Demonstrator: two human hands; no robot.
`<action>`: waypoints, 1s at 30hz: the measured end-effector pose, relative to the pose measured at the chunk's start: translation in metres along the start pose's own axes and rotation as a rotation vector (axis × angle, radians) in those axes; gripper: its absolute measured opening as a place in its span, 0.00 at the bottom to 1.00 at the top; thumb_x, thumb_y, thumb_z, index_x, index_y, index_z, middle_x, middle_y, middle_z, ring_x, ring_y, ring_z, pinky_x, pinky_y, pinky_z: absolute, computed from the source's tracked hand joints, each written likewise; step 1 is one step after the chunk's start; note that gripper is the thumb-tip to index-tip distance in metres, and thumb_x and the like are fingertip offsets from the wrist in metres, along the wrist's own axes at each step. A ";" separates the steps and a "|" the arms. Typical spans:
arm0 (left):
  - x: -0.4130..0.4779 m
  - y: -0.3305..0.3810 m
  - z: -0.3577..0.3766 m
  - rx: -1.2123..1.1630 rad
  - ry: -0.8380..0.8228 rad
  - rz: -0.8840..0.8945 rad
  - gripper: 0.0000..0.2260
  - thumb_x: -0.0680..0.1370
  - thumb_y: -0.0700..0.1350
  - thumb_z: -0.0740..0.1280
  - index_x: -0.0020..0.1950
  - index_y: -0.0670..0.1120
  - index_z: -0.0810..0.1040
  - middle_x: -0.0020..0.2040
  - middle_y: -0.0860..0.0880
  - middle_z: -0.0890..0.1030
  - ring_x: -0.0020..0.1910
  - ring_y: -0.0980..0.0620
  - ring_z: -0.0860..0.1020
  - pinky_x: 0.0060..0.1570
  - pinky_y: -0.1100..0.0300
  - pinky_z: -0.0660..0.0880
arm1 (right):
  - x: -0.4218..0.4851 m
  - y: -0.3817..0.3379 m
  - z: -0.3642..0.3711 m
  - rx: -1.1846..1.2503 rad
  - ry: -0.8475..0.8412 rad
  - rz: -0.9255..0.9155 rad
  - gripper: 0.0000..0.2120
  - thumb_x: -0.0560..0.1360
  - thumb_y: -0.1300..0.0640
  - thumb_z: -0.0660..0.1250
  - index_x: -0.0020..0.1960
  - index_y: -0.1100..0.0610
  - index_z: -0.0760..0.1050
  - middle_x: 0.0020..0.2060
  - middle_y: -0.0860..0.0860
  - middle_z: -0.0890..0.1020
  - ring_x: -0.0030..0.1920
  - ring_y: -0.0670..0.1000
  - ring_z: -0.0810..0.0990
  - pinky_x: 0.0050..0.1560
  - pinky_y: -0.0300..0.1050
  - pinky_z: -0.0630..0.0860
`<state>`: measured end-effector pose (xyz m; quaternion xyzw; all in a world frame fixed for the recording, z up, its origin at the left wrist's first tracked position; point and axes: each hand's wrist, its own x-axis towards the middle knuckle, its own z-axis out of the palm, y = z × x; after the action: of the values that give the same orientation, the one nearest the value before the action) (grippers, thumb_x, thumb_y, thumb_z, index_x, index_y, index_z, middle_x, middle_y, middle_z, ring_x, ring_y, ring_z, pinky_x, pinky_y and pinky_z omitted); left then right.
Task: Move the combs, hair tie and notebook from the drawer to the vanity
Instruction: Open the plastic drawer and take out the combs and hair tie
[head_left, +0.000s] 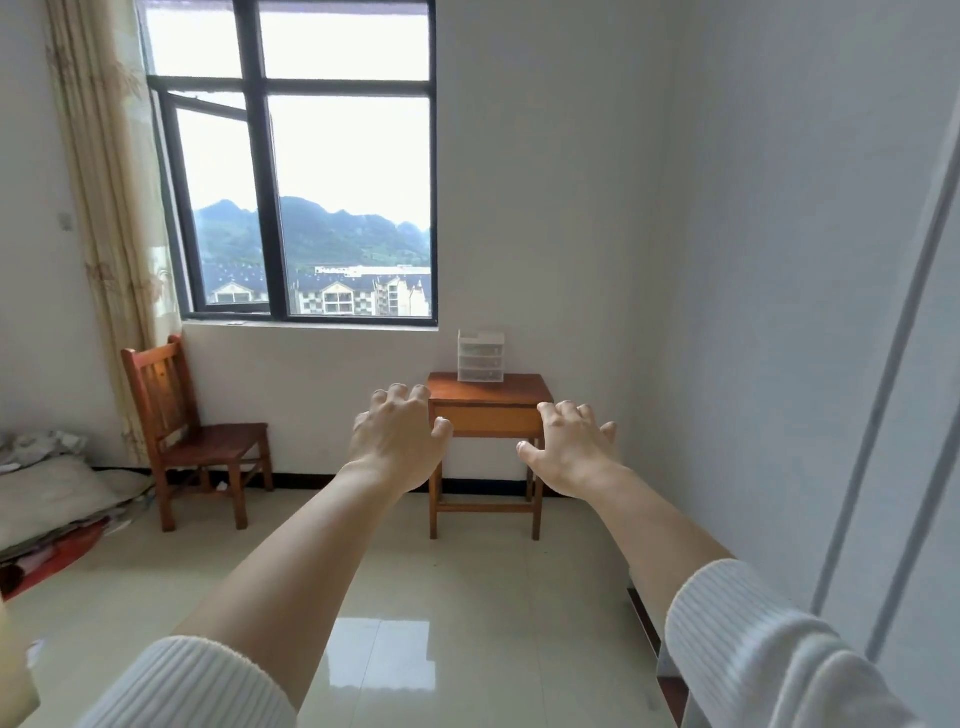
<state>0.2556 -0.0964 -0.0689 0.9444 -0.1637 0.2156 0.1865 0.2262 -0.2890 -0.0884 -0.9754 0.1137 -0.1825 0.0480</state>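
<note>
Both my arms stretch forward at chest height, well short of the furniture. My left hand (397, 439) has its fingers spread and curled, holding nothing. My right hand (571, 449) is the same, palm down and empty. Across the room a small wooden vanity table (519, 387) stands against the far wall, and its front drawer (493, 420) is shut. A small white plastic drawer unit (481, 356) sits on the tabletop. No combs, hair tie or notebook are visible.
A wooden chair (197, 431) stands left of the table under the window (296, 166). Bedding and papers (57, 493) lie on the floor at the far left. A white wardrobe door (883, 415) runs along the right. Glossy tiled floor (415, 597) lies between me and the table.
</note>
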 end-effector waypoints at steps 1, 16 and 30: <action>0.026 -0.001 0.014 0.011 -0.008 0.006 0.20 0.77 0.52 0.57 0.67 0.46 0.68 0.66 0.44 0.72 0.64 0.45 0.68 0.59 0.50 0.68 | 0.027 0.005 0.008 0.001 0.001 0.001 0.29 0.74 0.41 0.58 0.71 0.54 0.62 0.68 0.54 0.69 0.70 0.56 0.63 0.66 0.61 0.62; 0.372 -0.049 0.215 0.068 -0.031 0.131 0.20 0.76 0.51 0.57 0.66 0.44 0.69 0.65 0.44 0.72 0.63 0.44 0.69 0.57 0.50 0.70 | 0.392 0.040 0.162 -0.031 -0.017 0.049 0.27 0.74 0.42 0.58 0.68 0.54 0.65 0.65 0.54 0.72 0.66 0.56 0.67 0.63 0.59 0.64; 0.711 -0.122 0.467 -0.142 -0.181 0.063 0.18 0.77 0.48 0.57 0.66 0.46 0.68 0.63 0.44 0.73 0.60 0.45 0.69 0.55 0.51 0.71 | 0.737 0.076 0.360 0.018 -0.084 0.164 0.25 0.74 0.44 0.57 0.68 0.53 0.65 0.65 0.52 0.73 0.64 0.54 0.69 0.60 0.55 0.67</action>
<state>1.0719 -0.3494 -0.1609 0.9388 -0.2244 0.1233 0.2303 1.0111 -0.5204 -0.1785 -0.9692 0.1893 -0.1379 0.0762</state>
